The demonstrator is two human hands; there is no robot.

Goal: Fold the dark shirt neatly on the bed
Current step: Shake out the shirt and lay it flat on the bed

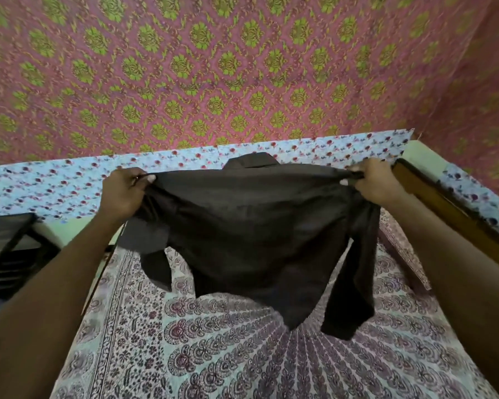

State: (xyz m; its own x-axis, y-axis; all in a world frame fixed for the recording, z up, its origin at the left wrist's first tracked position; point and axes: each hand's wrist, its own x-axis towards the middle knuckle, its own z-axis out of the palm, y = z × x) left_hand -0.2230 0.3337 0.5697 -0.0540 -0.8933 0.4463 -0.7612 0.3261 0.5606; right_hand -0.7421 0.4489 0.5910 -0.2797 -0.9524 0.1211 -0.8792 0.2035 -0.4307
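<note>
While the dark shirt (pixel 257 226) hung in the air above the bed (pixel 213 355), spread between two raised hands, the main risk seemed to be a crooked landing. The left hand (pixel 124 191) pinched one shoulder of the garment and the right hand (pixel 375 182) pinched the other, each grip closed on a small bunch of cloth near the top seam. Because so little fabric was caught in either pinch, a quick flick or drop could probably have let one shoulder slip free, and the shirt would then have fallen in a heap on the patterned bedsheet (pixel 156 326). Uneven lowering looked like a second hazard: the long sleeve (pixel 352 283) dangling on the right side hung lower than the shorter-looking fold of cloth on the left, so it would likely have touched down first and tucked itself under the body. Creases trapped that way would have spoiled a neat fold.

The shirt lay between the two grips, its top edge stretched taut from one to the other, with the collar (pixel 251 161) standing just above that line at the middle. The body and hem drooped below the hands, clear of the mattress as far as could be judged. Behind it stood a floral border (pixel 55 182) and a pink patterned wall covering (pixel 213 67).
</note>
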